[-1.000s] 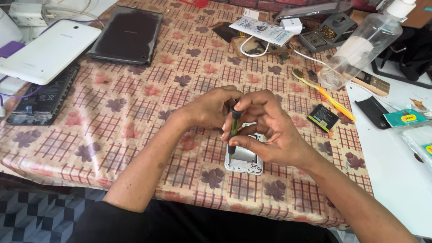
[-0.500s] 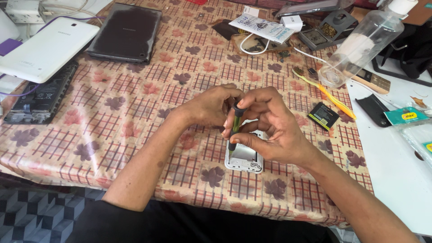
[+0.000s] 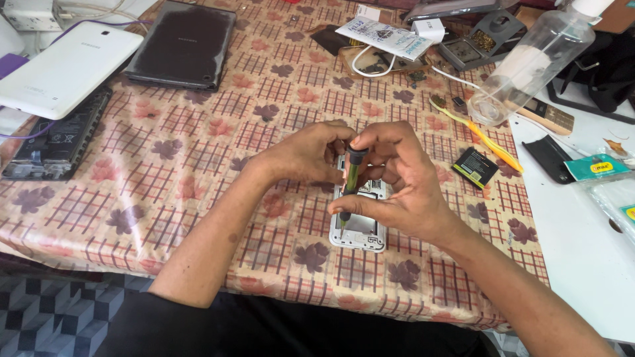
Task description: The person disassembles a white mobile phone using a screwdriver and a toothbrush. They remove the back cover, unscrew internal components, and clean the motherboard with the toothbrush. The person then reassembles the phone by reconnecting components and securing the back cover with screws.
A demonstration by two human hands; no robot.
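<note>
A small white phone (image 3: 360, 231) lies back-open on the flowered tablecloth (image 3: 198, 165) near the table's front edge. My right hand (image 3: 403, 192) holds a thin green-and-black screwdriver (image 3: 350, 178) upright, with its tip down on the phone's left side. My left hand (image 3: 307, 153) rests over the phone's upper end, fingers curled against it and partly hiding it. Both hands touch each other above the phone.
A white tablet (image 3: 66, 66), a dark tablet (image 3: 182, 46) and an open device (image 3: 56, 142) lie at the far left. A clear bottle (image 3: 529, 63), yellow toothbrush (image 3: 479, 135), small black battery (image 3: 476, 166), cables and papers sit at the right, beside a white surface (image 3: 575, 238).
The hands and phone stay in place. The screwdriver is held a little more upright now; the view has shifted slightly.
</note>
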